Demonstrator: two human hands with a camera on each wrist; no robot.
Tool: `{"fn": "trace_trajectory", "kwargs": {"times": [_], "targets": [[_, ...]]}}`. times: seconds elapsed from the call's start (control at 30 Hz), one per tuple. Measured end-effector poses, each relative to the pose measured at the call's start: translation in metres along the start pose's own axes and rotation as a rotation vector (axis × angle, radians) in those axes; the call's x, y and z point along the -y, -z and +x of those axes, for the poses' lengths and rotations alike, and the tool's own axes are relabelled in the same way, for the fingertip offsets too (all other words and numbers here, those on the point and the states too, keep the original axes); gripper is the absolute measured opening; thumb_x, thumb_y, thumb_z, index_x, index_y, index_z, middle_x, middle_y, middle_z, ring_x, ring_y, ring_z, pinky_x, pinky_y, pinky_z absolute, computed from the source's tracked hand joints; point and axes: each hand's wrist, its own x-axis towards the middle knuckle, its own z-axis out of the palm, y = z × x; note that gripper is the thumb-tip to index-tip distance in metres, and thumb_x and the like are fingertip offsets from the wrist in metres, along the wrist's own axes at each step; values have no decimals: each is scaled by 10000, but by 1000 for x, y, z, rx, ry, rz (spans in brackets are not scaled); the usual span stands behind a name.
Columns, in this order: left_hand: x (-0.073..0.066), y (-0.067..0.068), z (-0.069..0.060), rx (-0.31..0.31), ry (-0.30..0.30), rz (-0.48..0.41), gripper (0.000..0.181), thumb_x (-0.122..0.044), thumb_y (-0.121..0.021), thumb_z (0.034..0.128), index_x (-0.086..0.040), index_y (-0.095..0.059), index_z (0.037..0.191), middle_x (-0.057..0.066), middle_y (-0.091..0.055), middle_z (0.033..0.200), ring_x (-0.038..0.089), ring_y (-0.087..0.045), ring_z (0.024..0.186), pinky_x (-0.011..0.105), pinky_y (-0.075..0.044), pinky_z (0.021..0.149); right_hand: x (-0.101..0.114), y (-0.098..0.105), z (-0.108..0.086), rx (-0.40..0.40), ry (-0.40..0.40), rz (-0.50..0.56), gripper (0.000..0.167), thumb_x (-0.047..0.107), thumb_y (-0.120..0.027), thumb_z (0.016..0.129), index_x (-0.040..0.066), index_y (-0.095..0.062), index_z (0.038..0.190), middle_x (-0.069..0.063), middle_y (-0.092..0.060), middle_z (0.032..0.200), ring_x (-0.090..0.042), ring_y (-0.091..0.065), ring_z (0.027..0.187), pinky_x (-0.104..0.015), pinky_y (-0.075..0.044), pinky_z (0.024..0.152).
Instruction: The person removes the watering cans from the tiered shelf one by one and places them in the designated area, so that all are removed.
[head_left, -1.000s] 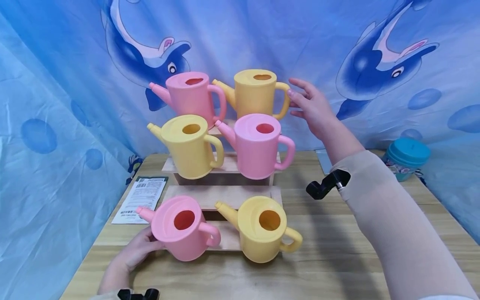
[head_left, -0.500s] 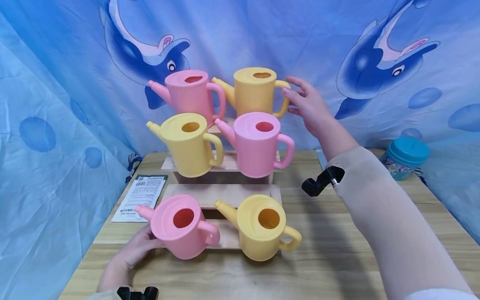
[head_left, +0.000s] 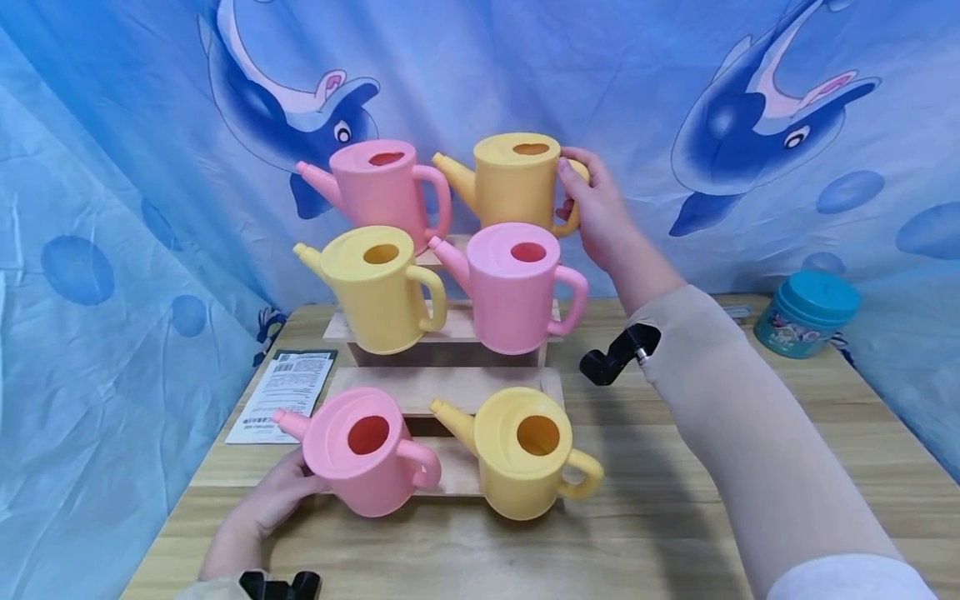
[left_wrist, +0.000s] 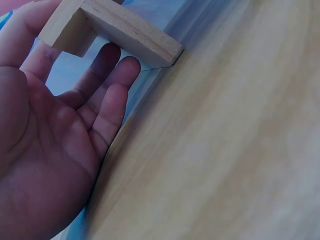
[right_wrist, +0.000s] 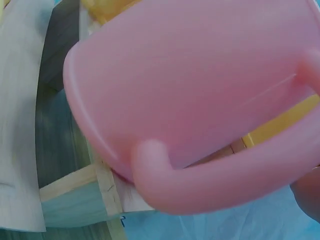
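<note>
1. A blue cloth (head_left: 615, 67) rises behind the bench's back edge and hangs past its left and right edges, printed with dolphins (head_left: 738, 125) and round spots.
2. The bench (head_left: 390, 558) is pale wood, its grain running side to side; a soft shadow lies right of the stand.
3. The stepped wooden stand (head_left: 450, 387) sits left of the bench's middle, rising toward the back edge.
4. Six watering cans line it, spouts left. The top yellow can (head_left: 517, 187) is at the uppermost tier's right end, base hidden; the top pink can (head_left: 378, 196) is at the left. Midway are yellow (head_left: 382, 304) and pink (head_left: 513, 304), lowest pink (head_left: 367, 483) and yellow (head_left: 521, 483).
5. A printed packet (head_left: 285, 396) lies near the bench's left edge.
6. A turquoise tub (head_left: 806, 312) stands near the back right corner.
7. The right hand (head_left: 596, 212) curls round the top yellow can's handle. The left hand (head_left: 277, 492) is at the lowest tier's left end, some fingers loosely bent; whether it grips, I cannot tell.
</note>
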Motion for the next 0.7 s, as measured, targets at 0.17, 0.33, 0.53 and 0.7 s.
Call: {"fn": "trace_trajectory", "kwargs": {"times": [0.17,0.33,0.53,0.7], "targets": [[-1,-1,0,-4,6,-2,598,-100,-677,822,-16,-410,1350,21,-524,1228,151,-487,1058,238,-416,891,-2,5,0,-49,26,38,441,341,-538,931,274,-431,1353,-54,-369,1004,-189,-354,728,-333,-375,755],[-1,-1,0,-7,16,-8,592,-103,-682,817,-11,-414,1337,40,-536,1198,163,-498,1030,244,-422,880,-1,10,-1,-75,34,56,429,339,-558,922,277,-476,1338,-47,-362,872,-190,-351,698,-320,-373,712],[1,0,0,5,-12,-25,547,-77,-669,823,6,-434,1310,20,-561,1182,153,-518,1015,237,-425,876,2,15,-2,-91,28,69,428,336,-578,911,260,-499,1324,-52,-370,803,-192,-369,684,-293,-387,683],[2,0,1,5,-26,-19,539,-71,-667,823,6,-439,1305,5,-566,1177,140,-515,1015,229,-421,874,6,21,-5,-101,25,80,418,323,-575,919,237,-504,1322,-59,-382,798,-188,-384,669,-286,-411,667]]}}
